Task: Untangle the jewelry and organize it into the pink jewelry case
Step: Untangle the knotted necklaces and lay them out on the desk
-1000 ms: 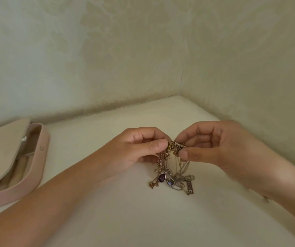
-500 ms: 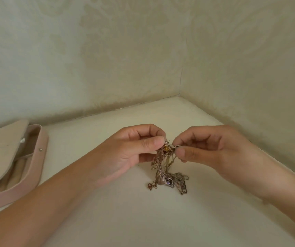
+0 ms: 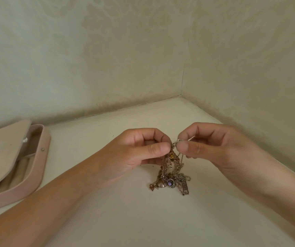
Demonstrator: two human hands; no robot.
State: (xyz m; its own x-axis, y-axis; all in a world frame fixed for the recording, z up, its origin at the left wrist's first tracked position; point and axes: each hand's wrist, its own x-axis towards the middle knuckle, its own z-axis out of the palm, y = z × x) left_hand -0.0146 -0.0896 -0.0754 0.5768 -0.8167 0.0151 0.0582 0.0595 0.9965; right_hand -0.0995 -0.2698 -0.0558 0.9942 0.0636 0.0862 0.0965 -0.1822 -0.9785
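The left hand [image 3: 139,150] and right hand [image 3: 212,148] both pinch the top of the chain tangle [image 3: 170,168], whose lower end rests on the tabletop [image 3: 143,220], well apart from the open pink jewelry case [image 3: 40,163]; light, limp and snag-prone, it probably wants fingertip holds on 1 strand.

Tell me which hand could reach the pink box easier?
Probably the left hand: the open pink jewelry case sits just left of it, while the right hand pinches the tangled jewelry farther away.
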